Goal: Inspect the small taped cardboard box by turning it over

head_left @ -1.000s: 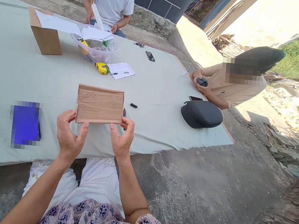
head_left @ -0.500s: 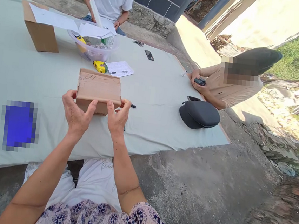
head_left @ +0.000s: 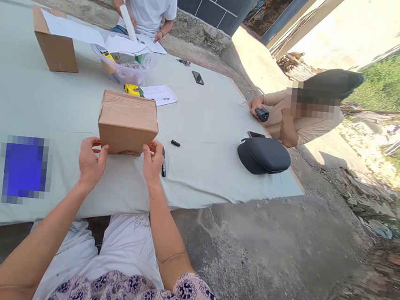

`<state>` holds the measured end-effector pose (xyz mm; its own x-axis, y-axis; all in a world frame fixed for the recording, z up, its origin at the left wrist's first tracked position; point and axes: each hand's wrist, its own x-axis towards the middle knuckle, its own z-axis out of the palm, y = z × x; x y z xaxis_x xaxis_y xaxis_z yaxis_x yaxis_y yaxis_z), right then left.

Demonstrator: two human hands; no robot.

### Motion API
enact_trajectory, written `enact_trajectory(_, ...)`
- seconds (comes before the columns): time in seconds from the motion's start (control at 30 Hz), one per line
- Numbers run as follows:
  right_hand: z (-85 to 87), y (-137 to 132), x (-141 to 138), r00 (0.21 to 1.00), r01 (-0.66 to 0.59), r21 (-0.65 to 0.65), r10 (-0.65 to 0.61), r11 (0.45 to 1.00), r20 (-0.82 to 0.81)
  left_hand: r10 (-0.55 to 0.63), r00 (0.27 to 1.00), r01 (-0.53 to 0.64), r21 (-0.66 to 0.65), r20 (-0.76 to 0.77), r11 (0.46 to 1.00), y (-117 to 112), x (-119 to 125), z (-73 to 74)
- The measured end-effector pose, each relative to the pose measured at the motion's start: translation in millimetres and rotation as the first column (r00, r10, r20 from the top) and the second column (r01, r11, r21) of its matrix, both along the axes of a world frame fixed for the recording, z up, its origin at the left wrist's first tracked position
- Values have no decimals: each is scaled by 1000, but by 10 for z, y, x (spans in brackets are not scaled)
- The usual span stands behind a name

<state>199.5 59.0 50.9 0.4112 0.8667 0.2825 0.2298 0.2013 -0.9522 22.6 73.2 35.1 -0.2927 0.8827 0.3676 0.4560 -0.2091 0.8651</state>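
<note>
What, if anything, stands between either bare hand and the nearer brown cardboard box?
Nothing visible: the left hand and right hand touch the box near its lower corners. The slim black marker pen lies beside the right hand, not between.

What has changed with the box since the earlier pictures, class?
The cardboard box has tipped away from the person, exposing its near side; left hand and right hand still hold it, now at its lower corners. The marker, cap and black case stayed put.
</note>
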Motion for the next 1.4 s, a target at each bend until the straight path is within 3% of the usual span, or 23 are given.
enact_trajectory(0.1, -288, -13, 52, 998, -55, -82, 57, 995, 22, -54, 996, 47, -105, -68, 993, -26, -136, -209)
enact_trajectory(0.23, -514, -15, 58, 989, -45, -130, 63, 990, 134, -75, 990, 62, -107, -122, 992, -42, -185, -292)
enact_trajectory(0.43, -527, -36, 11, 974, -16, -134, 45, 991, 220, -32, 999, 30, -174, -10, 984, -58, -159, -280)
enact_trajectory(0.63, -532, -50, 26, 987, -34, -117, 52, 992, 154, -40, 997, 32, -114, -72, 993, -60, -176, -305)
enact_trajectory(0.77, -539, -79, 39, 995, -13, -44, 17, 999, 96, -21, 998, 22, 4, -53, 1000, -96, -168, -256)
enact_trajectory(0.9, -552, -109, 62, 988, 5, 123, -24, 992, 153, -27, 998, 38, 204, -56, 978, -131, -169, -246)
enact_trajectory(1.13, -506, -169, 97, 973, -54, 358, -30, 932, 227, -87, 985, 152, 500, -152, 853, -141, -236, -331)
enact_trajectory(1.27, -516, -182, 92, 973, -51, 421, -49, 905, 224, -114, 977, 195, 541, -180, 818, -146, -246, -329)
enact_trajectory(1.4, -553, -170, 79, 981, -59, 417, -24, 907, 190, -96, 979, 178, 529, -178, 830, -145, -235, -321)
